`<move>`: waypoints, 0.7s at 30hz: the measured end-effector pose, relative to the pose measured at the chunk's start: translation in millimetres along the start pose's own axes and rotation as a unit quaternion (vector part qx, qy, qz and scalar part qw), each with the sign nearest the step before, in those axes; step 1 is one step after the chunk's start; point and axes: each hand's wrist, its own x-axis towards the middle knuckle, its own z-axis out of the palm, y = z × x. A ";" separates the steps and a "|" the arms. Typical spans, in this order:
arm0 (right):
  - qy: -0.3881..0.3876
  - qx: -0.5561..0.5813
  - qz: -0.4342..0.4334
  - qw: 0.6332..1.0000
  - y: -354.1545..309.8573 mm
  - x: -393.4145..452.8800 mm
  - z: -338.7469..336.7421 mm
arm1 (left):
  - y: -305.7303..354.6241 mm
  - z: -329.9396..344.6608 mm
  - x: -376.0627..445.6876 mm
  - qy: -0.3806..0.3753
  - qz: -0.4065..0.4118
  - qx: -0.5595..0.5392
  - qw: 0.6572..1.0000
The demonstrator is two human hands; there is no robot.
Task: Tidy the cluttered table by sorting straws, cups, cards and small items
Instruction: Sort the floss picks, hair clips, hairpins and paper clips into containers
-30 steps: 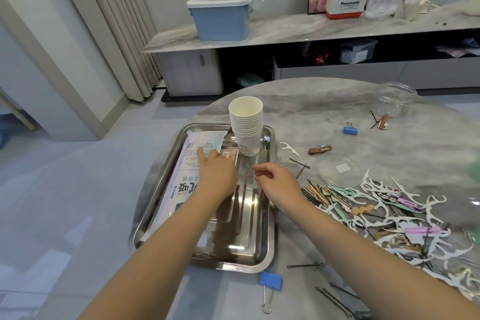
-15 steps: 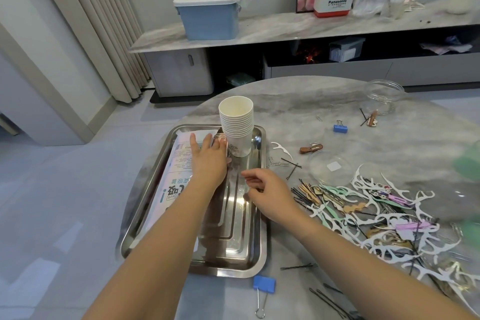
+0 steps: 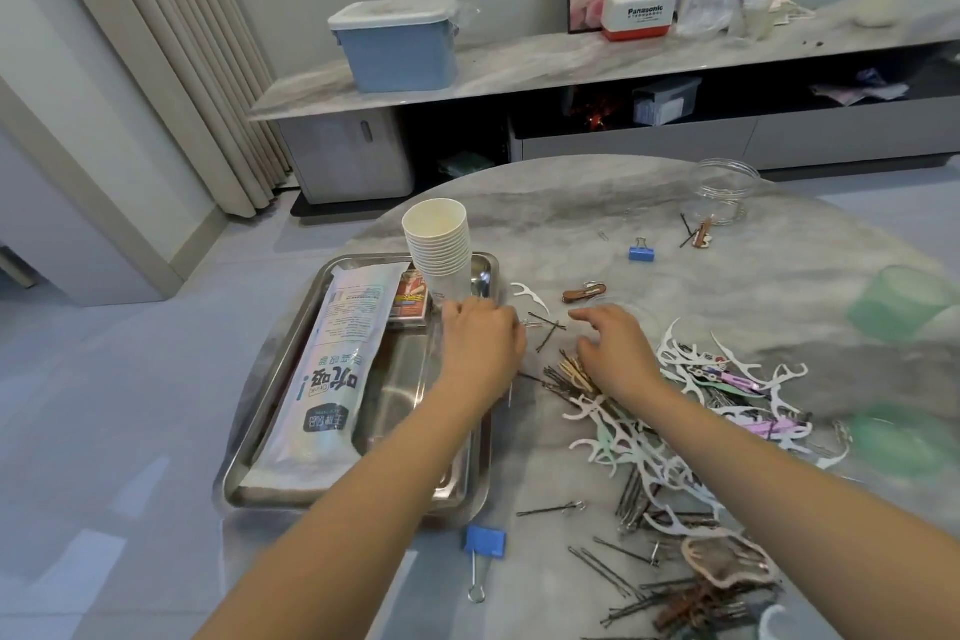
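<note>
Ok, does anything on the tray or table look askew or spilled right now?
Yes. The paper cup stack in the tray's far right corner leans left instead of standing straight. Right of the tray, floss picks and hairpins lie spilled in a tangled heap across the table. Nothing looks broken.

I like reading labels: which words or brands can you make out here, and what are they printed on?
"Panasonic": white and red box on the far shelf.
"Drink": long straw packet in the steel tray, beside large Chinese characters I cannot read with certainty.
Small red card pack: print too blurred.
Packet's fine print: too small.
</note>
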 end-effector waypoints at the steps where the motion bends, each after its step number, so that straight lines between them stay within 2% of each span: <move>1: -0.001 -0.043 -0.001 0.999 7.0 6.5 -2.9 | 7.6 4.8 5.2 -0.004 0.008 -0.005 1.000; 4: -0.005 -0.156 0.045 0.987 26.5 21.8 -10.5 | 25.2 21.2 22.4 -0.021 0.020 -0.021 0.999; 7: -0.020 -0.214 0.106 0.971 38.9 29.4 -15.8 | 39.7 35.2 35.3 -0.060 0.014 -0.032 0.998; 9: -0.018 -0.239 0.092 0.967 46.3 31.1 -16.4 | 51.4 43.7 43.0 -0.084 0.008 -0.064 0.994; 13: -0.015 -0.194 0.047 0.980 49.5 24.1 -20.7 | 66.5 55.3 49.1 -0.104 -0.020 -0.164 0.981; 16: -0.018 -0.121 0.030 0.992 54.2 19.0 -33.9 | 76.7 55.4 51.2 -0.082 -0.107 -0.332 0.934; 18: -0.009 -0.052 0.010 0.999 56.2 12.7 -46.2 | 82.6 47.6 53.8 -0.058 -0.158 -0.400 0.901; 21: 0.023 0.017 -0.019 0.999 54.2 6.0 -69.2 | 91.4 35.5 61.4 -0.039 -0.210 -0.515 0.830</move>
